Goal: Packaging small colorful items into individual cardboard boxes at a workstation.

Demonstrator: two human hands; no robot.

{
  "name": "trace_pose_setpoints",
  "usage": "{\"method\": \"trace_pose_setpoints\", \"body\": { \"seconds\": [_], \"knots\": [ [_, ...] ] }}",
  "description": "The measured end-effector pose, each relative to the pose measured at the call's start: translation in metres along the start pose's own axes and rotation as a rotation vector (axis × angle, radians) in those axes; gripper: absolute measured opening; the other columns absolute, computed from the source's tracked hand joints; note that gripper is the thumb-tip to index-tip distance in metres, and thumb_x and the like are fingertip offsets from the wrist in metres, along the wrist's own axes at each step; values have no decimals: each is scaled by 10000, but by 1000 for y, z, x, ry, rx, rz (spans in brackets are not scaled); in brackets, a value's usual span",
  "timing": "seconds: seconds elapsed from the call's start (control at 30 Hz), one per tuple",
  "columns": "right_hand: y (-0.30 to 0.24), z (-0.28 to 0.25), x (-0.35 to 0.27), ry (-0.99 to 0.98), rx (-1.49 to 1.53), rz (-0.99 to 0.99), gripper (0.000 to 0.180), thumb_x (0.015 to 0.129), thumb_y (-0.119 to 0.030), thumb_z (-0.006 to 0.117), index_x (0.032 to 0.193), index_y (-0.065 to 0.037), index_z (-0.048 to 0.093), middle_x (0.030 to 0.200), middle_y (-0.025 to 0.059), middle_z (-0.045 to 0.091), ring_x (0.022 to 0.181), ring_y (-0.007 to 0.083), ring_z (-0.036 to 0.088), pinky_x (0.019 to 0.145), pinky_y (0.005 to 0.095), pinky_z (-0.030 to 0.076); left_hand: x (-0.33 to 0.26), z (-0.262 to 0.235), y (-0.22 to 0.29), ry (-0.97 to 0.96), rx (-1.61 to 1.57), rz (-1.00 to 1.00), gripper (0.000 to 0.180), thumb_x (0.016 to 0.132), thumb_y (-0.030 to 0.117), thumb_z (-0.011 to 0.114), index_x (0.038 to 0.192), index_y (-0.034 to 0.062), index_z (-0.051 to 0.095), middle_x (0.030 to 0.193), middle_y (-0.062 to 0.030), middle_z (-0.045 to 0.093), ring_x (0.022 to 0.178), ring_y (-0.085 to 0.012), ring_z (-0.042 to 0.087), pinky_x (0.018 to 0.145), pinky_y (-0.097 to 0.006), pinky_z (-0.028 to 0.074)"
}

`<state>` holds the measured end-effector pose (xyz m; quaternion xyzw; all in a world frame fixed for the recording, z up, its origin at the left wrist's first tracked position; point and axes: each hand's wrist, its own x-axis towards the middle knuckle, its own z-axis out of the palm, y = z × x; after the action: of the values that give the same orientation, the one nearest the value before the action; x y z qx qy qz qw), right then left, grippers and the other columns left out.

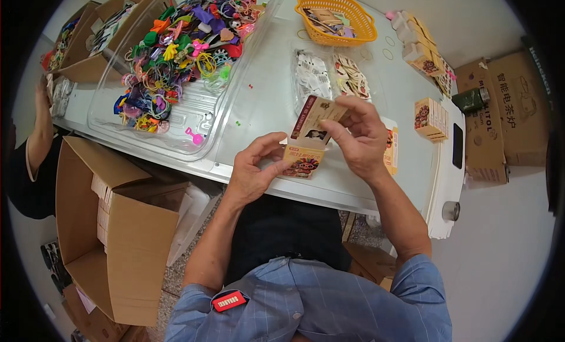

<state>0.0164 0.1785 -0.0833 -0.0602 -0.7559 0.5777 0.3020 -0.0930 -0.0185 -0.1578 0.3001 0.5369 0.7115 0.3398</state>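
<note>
Over the table's front edge, my left hand [259, 168] grips a small yellow printed box [303, 165] with a colourful picture on its front. My right hand [360, 136] pinches a printed card [315, 121] with a dark red band and a small dark picture. The card stands tilted at the upper edge of the box; whether its lower end is inside cannot be made out. Partly behind my right wrist lies a flat yellow-and-white printed piece [390, 146]. Beyond my hands sits a clear tray [329, 52] with white packets and stacks of cards.
A large clear bin [220, 115] of small colourful toys fills the table's left. A yellow basket [338, 39] of cards stands at the back. Small printed boxes [431, 119] are grouped at right. An open carton [138, 248] stands lower left; another person's arm [41, 127] is beyond it.
</note>
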Motion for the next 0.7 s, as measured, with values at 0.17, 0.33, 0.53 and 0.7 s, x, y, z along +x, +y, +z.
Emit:
{"method": "trace_pose_setpoints", "body": {
  "seconds": [0.17,0.33,0.53,0.7],
  "knots": [
    [9,-7,-3,-106,-237,-194,312,841,82,730,1121,-26,642,1091,108,671,989,209,665,882,345,547,1,4,3,-2,15,7,527,872,5,761,1357,-4,555,1089,-101,718,950,-145,655,884,-292,542],
    [-12,-31,21,-55,-624,-323,163,847,-12,713,1006,-47,716,1059,114,686,1018,291,637,929,393,504,-2,1,2,15,26,1,529,873,10,763,1358,-1,554,1105,-109,720,950,-143,656,867,-290,547],
    [14,-103,83,-246,-1468,-92,310,828,-131,744,1116,-24,700,1396,153,561,1363,351,453,1129,477,351,3,2,4,5,-2,-16,539,869,17,769,1362,1,552,1092,-107,722,919,-137,658,857,-289,541],
    [23,-104,78,-567,-1651,172,288,845,-128,705,1122,-51,708,1481,148,490,1449,362,356,1177,540,276,3,1,-1,-24,22,12,533,873,26,765,1359,-6,548,1088,-107,726,917,-136,661,842,-278,542]
  ]
}}
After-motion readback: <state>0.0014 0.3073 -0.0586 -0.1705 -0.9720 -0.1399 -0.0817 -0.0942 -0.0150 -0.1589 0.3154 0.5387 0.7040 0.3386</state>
